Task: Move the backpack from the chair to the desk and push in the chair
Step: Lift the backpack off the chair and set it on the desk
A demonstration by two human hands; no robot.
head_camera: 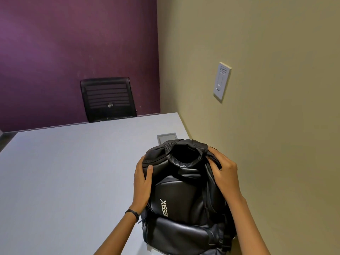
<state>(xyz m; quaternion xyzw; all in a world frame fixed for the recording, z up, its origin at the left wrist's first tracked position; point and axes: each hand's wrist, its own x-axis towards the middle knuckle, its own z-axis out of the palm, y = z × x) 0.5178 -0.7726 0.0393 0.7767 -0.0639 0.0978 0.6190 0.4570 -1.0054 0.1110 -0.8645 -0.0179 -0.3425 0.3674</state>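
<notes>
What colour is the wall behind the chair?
Purple wall, behind the black chair; head view.

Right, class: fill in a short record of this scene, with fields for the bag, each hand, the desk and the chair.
bag: black leather-look backpack, upright on the desk's near right side
left hand: left hand gripping the backpack's left side
right hand: right hand gripping its right side
desk: pale grey desk, against the beige wall
chair: black mesh-backed chair at the far edge

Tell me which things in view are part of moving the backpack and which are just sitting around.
Part of the job:
black backpack, gripped at its top by left hand and right hand
grey desk

Just there:
black mesh chair at the far side of the desk
wall switch
desk cable hatch
</notes>
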